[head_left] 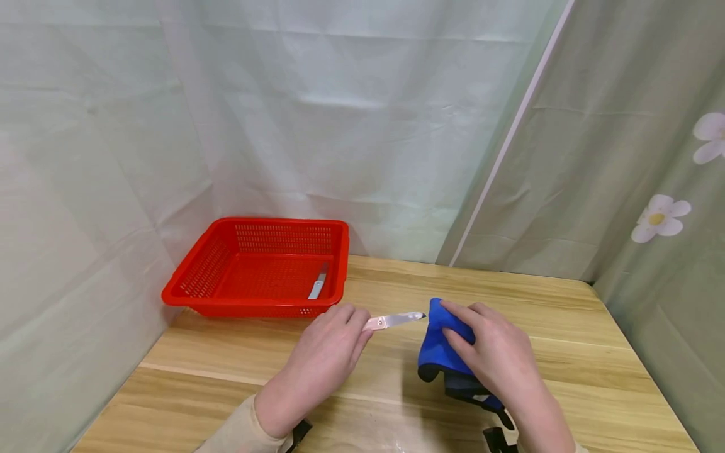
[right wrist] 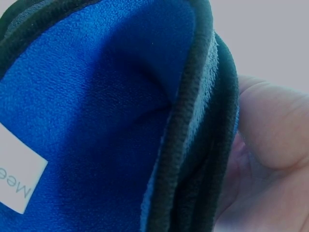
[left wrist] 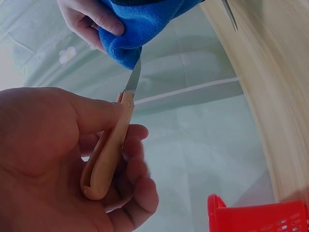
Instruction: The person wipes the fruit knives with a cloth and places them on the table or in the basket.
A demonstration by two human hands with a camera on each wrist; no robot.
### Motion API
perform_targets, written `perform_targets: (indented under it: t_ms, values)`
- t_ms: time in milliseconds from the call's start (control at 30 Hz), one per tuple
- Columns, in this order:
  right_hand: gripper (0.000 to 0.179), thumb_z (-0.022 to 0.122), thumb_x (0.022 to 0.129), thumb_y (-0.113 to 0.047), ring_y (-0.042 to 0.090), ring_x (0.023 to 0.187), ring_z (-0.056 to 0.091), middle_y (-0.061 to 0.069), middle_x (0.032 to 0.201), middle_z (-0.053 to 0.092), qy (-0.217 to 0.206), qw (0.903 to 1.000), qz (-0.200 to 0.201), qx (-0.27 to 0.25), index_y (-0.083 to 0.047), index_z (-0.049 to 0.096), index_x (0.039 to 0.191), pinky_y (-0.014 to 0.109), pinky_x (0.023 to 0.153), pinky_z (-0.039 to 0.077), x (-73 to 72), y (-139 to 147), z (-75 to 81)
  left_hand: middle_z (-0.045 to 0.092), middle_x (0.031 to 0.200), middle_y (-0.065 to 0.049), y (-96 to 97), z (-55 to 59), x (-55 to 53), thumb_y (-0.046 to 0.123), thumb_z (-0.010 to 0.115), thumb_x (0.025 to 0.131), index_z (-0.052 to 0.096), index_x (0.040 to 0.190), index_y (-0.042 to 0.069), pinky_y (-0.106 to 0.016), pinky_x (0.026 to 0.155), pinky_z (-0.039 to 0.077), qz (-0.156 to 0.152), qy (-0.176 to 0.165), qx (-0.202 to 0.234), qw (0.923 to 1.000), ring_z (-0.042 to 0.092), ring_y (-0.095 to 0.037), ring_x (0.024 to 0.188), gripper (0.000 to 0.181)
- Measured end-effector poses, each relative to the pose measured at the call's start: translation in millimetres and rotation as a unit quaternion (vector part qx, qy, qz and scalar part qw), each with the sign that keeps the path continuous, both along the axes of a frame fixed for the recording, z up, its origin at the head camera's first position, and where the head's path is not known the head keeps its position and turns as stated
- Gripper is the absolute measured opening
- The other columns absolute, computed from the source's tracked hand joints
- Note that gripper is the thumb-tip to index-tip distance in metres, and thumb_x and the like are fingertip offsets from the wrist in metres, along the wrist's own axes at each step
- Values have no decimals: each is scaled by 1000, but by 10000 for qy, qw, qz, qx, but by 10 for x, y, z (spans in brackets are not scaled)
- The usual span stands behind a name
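Across the wooden table [head_left: 572,371], the red basket [head_left: 243,308] sits far left. My left hand [head_left: 325,346] curls thumb and fingers round the handle of a knife [head_left: 396,320]; my right hand [head_left: 495,340], to its right, pinches a folded blue cloth [head_left: 442,343]. The knife is above the table, blade pointing at the cloth; I cannot tell whether the tip touches. Another knife [head_left: 318,287] lies in the basket, right side. I judge this to be wiping: I'd fold the cloth thick over the spine, then draw gently tipward, fingers clear of the edge.
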State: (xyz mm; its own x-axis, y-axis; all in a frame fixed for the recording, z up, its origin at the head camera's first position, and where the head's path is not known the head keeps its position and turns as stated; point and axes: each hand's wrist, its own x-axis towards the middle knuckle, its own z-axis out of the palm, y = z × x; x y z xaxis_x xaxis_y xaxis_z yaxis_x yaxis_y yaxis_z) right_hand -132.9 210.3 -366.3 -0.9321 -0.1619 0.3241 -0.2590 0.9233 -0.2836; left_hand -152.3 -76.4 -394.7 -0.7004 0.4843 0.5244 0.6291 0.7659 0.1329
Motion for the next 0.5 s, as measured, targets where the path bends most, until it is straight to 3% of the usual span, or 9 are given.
perform_targets:
  t_ms: [233, 500]
  values:
    - [49, 88, 97, -27, 21, 86, 67, 4, 108, 73, -13, 10000, -13, 34, -26, 75, 144, 45, 69, 57, 9, 1, 14, 52, 95, -4, -9, 1, -9, 20, 86, 99, 74, 105, 8, -33, 73, 44, 97, 58, 97, 9999, 47, -22, 84, 18]
    - [49, 88, 97, -27, 20, 86, 67, 3, 108, 73, -2, 10000, 44, 25, -26, 75, 144, 43, 69, 56, 11, -7, 4, 51, 86, -1, -5, 39, 6, 20, 89, 96, 76, 102, 8, -28, 67, 40, 143, 75, -6, 9999, 43, -16, 77, 19]
